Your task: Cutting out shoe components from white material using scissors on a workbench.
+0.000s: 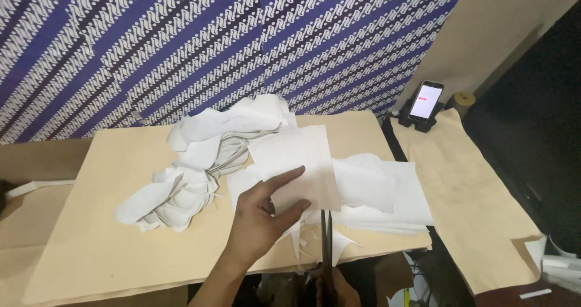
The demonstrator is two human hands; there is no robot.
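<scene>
My left hand (260,219) pinches a white sheet of paper or interfacing (299,162) by its lower edge, thumb on top, holding it up over the brown board (109,222). My right hand (336,286) shows only partly at the bottom edge, gripping dark scissors (327,240) whose blades point up into the sheet's lower edge. Thin white offcuts hang below the cut.
A heap of curved white cut pieces (193,168) lies left of the sheet, and a stack of white rectangles (381,192) to the right. A phone with a lit screen (425,101) stands on a holder at the far right. Blue patterned fabric (212,41) lies behind.
</scene>
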